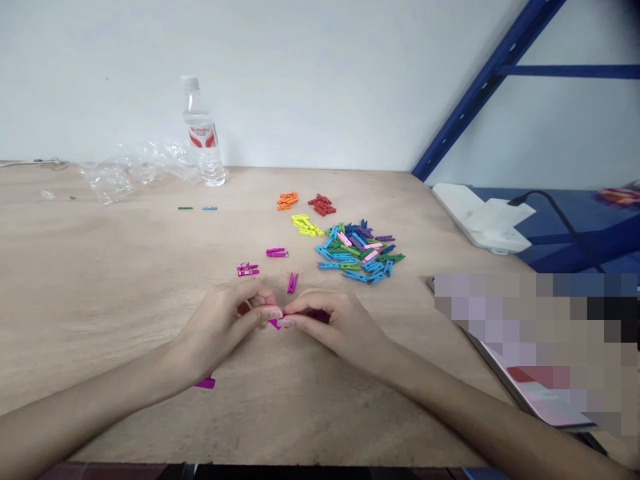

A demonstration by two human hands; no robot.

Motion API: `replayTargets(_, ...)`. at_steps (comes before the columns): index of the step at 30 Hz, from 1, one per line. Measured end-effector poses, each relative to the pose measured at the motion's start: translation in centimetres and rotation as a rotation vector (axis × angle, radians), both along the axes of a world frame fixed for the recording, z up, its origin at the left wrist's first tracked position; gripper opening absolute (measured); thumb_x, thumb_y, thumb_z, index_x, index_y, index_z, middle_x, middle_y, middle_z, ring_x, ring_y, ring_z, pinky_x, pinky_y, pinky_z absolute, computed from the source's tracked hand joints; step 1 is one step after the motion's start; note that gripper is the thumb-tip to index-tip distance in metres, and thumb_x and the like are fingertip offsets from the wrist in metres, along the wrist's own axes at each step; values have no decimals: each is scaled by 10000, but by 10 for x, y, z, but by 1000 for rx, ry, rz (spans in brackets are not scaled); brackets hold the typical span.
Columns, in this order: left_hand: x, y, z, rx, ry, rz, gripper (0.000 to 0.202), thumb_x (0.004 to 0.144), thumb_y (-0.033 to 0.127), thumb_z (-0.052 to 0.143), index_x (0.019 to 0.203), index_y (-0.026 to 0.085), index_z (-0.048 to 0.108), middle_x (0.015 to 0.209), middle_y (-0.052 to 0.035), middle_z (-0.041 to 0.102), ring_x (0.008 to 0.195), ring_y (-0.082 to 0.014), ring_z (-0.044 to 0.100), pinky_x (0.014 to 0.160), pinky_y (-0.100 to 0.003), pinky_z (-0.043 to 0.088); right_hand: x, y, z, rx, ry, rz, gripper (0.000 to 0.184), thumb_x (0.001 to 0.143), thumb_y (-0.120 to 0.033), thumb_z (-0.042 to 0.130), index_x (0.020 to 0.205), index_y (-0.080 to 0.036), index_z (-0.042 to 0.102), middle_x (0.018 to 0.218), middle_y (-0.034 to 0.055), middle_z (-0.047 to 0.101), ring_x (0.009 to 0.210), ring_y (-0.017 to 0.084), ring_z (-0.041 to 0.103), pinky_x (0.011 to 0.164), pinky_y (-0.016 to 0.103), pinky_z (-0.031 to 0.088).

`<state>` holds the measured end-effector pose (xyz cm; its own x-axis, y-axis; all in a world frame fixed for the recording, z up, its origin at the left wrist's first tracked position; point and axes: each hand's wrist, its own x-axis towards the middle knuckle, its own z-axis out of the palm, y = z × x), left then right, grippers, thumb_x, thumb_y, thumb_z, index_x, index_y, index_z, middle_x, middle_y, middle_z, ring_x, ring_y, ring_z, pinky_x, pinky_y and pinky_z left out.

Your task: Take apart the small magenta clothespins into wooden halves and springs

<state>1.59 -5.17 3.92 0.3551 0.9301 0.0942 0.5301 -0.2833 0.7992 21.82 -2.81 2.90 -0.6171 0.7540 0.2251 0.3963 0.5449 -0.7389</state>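
My left hand (pixel 220 327) and my right hand (pixel 340 327) meet at the fingertips above the table's near edge. Between them they pinch a magenta mini clothespin (pixel 274 324), partly hidden by my fingers. More magenta shows inside my right fingers. Close by lie a magenta clothespin (pixel 293 283), a small magenta group (pixel 248 269) and another magenta one (pixel 277 253). One more (pixel 205 383) lies beside my left forearm. Farther off is a mixed pile of blue, green, pink and purple clothespins (pixel 357 253), with orange (pixel 287 201), red (pixel 322 205) and yellow (pixel 307 225) groups behind it.
The light wooden tabletop (pixel 125 280) holds a clear water bottle (pixel 201 133) and crumpled clear plastic (pixel 140 170) at the back. A white flat object (pixel 480 217) with a black cable and a blue metal frame (pixel 485 87) stand at the right.
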Motion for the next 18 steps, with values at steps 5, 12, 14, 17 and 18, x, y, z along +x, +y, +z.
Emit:
replayTargets(5, -2, 2, 1, -66, -46, -18, 139, 870, 228, 524, 757, 182, 590, 670, 25, 567, 617, -120, 518, 567, -237, 382, 1, -1, 5, -170, 36, 19, 175, 881, -211, 525, 854, -216, 698, 813, -16, 709, 716, 123, 624, 614, 231, 452)
replayTargets(12, 2, -1, 3, -241, -133, -70, 194, 886, 309, 510, 758, 169, 551, 671, 20, 538, 627, -122, 511, 597, -247, 399, 4, 4, 12, -215, 126, -109, 192, 888, -289, 527, 776, -181, 638, 705, -8, 629, 642, 117, 562, 600, 236, 435)
replayTargets(14, 4, -3, 3, -263, -97, -97, 171, 883, 286, 511, 769, 168, 559, 681, 18, 551, 639, -126, 522, 604, -248, 400, 8, 7, 15, -275, 214, -194, 210, 884, -329, 534, 766, -172, 607, 678, -11, 597, 626, 115, 556, 598, 236, 442)
replayTargets(17, 5, -4, 2, -246, -118, -90, 123, 875, 253, 521, 799, 170, 568, 700, 15, 565, 648, -125, 531, 609, -245, 407, 11, 9, 19, -296, 292, -254, 191, 875, -342, 551, 797, -176, 605, 687, -11, 597, 630, 118, 562, 603, 239, 458)
replayTargets(18, 4, -3, 1, -231, -143, -73, 117, 871, 257, 530, 802, 170, 568, 708, 14, 568, 646, -123, 530, 609, -243, 411, 12, 8, 20, -265, 287, -257, 177, 871, -333, 558, 808, -178, 616, 706, -6, 610, 644, 121, 567, 609, 241, 459)
